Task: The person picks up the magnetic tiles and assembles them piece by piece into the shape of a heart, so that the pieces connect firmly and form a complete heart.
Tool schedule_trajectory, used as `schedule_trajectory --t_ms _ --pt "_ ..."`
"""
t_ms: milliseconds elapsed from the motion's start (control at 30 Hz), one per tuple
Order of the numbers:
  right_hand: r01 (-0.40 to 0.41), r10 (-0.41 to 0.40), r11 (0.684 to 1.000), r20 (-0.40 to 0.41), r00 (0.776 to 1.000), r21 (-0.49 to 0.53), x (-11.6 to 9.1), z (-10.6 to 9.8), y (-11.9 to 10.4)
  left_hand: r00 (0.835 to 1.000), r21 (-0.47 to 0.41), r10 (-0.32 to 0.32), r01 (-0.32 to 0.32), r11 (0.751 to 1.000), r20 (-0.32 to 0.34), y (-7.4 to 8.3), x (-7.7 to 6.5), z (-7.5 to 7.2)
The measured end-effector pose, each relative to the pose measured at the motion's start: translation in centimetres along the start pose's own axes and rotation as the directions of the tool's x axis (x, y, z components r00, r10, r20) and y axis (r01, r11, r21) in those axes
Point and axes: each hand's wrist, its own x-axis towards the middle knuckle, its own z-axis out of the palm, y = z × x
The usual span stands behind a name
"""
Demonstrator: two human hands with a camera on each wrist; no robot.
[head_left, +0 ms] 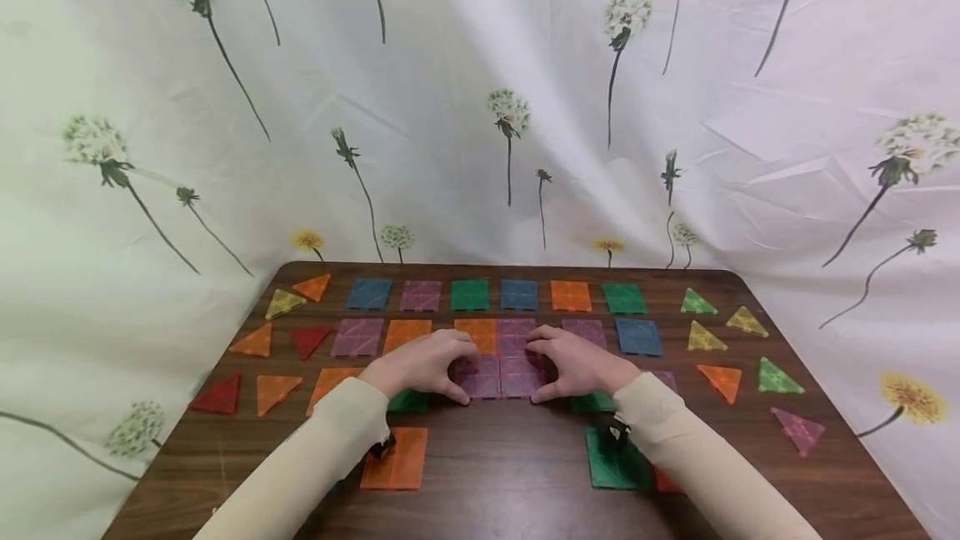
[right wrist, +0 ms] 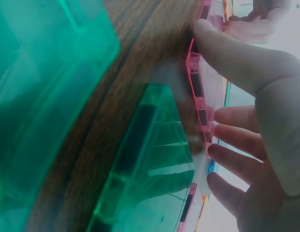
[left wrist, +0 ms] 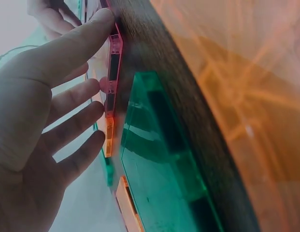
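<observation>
Two translucent purple square magnetic tiles lie side by side at the middle of the table, the left tile (head_left: 482,379) and the right tile (head_left: 521,379) edge to edge. My left hand (head_left: 427,362) holds the left one between thumb and fingers, its thumb at the near edge. Mirroring it, my right hand (head_left: 581,362) holds the right one, thumb likewise in front. Directly behind them lie an orange square (head_left: 477,330) and another purple square (head_left: 514,332). Green tiles (left wrist: 154,159) sit beneath the wrists, partly hidden by the hands.
Several colored square tiles, such as a blue one (head_left: 518,294), form rows at the back. Triangles lie on both sides, including a red one (head_left: 217,394) and a pink one (head_left: 799,430). An orange tile (head_left: 408,461) and a green tile (head_left: 611,465) are nearer the front.
</observation>
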Motion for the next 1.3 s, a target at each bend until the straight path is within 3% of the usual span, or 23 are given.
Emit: schedule_trajectory --t_ms 633,1000,1133,1300 --pt "-0.010 0.010 1.000 -0.007 1.000 -0.023 -0.3 -0.1 -0.4 0.999 -0.002 0.045 -0.045 0.999 0.008 0.3 0.1 -0.1" --pt "0.039 -0.039 0.999 -0.023 0.999 -0.010 -0.2 -0.6 -0.2 0.996 -0.064 0.094 -0.094 0.994 -0.001 0.3 0.2 -0.5" --pt "0.037 -0.028 0.995 -0.092 0.995 0.092 0.5 -1.3 0.8 0.995 -0.131 0.052 -0.062 0.989 -0.081 -0.3 0.7 -1.1" --pt "-0.032 0.073 0.968 -0.159 0.985 0.248 1.7 -2.6 2.0 0.977 -0.198 -0.090 0.050 0.979 -0.193 -2.0 1.8 -2.1"
